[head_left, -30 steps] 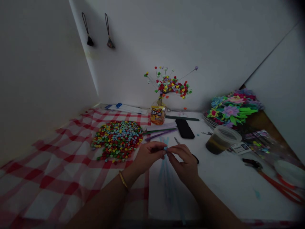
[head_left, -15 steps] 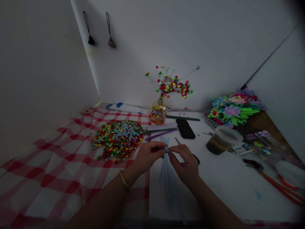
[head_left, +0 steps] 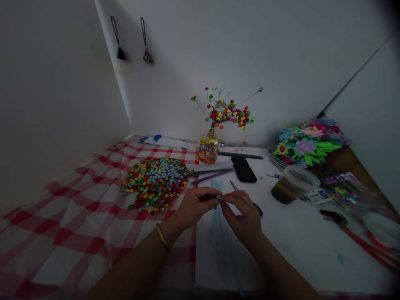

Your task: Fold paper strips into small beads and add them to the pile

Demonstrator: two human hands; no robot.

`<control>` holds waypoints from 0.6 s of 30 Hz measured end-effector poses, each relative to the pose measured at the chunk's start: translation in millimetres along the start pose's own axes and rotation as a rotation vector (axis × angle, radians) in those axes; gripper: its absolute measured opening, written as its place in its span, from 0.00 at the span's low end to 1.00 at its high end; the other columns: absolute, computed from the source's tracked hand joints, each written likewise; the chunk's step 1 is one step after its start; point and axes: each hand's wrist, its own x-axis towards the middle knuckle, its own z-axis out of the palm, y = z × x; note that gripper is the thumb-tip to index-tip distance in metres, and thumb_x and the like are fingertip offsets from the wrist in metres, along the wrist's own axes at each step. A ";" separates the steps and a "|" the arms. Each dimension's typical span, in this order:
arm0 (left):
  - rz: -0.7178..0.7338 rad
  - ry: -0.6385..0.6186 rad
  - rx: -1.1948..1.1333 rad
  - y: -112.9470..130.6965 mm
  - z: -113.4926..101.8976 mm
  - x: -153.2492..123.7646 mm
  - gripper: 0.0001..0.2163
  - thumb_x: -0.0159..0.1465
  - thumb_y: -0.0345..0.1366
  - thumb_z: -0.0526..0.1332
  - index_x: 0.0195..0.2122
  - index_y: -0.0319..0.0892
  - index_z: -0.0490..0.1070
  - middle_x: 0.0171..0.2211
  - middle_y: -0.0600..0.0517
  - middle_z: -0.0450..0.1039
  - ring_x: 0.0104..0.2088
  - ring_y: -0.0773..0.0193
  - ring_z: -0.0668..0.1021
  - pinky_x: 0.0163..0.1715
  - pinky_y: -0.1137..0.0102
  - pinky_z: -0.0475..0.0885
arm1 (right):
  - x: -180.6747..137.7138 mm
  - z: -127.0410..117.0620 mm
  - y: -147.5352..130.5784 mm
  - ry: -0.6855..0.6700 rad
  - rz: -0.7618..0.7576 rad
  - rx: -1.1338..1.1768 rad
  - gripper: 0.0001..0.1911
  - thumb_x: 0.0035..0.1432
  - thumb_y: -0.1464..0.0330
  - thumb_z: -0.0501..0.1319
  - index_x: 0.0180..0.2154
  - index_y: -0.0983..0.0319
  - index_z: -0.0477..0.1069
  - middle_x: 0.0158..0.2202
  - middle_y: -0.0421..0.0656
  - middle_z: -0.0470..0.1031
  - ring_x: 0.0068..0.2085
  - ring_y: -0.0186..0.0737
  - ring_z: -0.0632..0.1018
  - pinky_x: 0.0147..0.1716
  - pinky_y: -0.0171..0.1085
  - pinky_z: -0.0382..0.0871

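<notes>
My left hand (head_left: pixel 200 205) and my right hand (head_left: pixel 242 212) meet fingertip to fingertip over the white board. Between them they pinch a small light-blue folded paper star (head_left: pixel 219 197), mostly covered by the fingers. Beneath the hands lie several long light-blue paper strips (head_left: pixel 223 246), their far ends showing just beyond the fingertips. Partly behind my right hand is a pair of scissors (head_left: pixel 233 185), with the blades pointing away and a black handle loop peeking out at the right.
A heap of colourful paper stars (head_left: pixel 159 181) covers part of the checked cloth at left. A bottle (head_left: pixel 208 151) holding star stems stands behind. A black phone (head_left: pixel 244 169), a plastic tub (head_left: pixel 293 185), orange-handled pliers (head_left: pixel 359 237) and fuzzy flowers (head_left: pixel 308 141) are to the right.
My fingertips have closed further over the blue paper star, so less of it shows. Both hands stay in nearly the same place; the view has shifted very slightly.
</notes>
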 end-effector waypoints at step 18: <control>-0.047 -0.058 0.050 0.9 -6.3 1.5 0.13 0.49 0.28 0.63 0.38 0.36 0.73 0.20 0.54 0.73 0.21 0.68 0.74 0.27 0.71 0.68 | -1.0 -1.3 1.6 -0.146 0.042 -0.091 0.07 0.52 0.71 0.60 0.37 0.60 0.71 0.30 0.43 0.74 0.35 0.42 0.73 0.36 0.44 0.66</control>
